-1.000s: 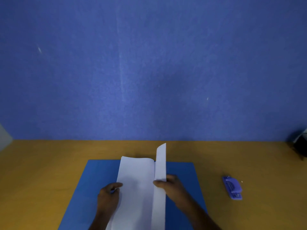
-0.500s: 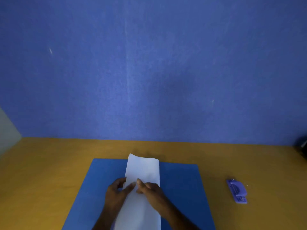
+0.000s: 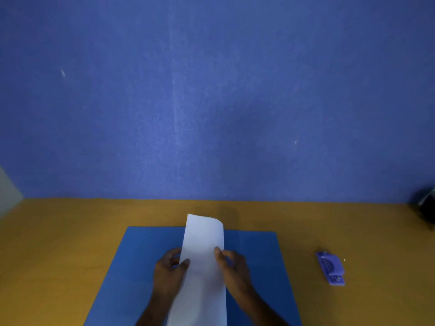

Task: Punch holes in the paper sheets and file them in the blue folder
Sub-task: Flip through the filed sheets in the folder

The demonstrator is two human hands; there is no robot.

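Saw a folded white paper sheet point(image 3: 203, 260) lying lengthwise over the blue folder point(image 3: 146, 255), its far end curling up at 12 o'clock, just past the folder's far edge. Found the left hand point(image 3: 168, 272) at the sheet's 9 o'clock edge, thumb on top and fingers curled behind, pinching it. Found the right hand point(image 3: 233, 270) at the 3 o'clock edge, fingers bent and fingertips point(image 3: 217, 251) pressed onto the folded side, gripping the sheet as well. Noted the folder flat on the orange-brown table point(image 3: 70, 243). Spotted a small purple hole punch point(image 3: 330, 268) at 3 o'clock, well apart from the folder, untouched. Glimpsed a dark object point(image 3: 426, 208) at the table's far right edge, too dim to identify.
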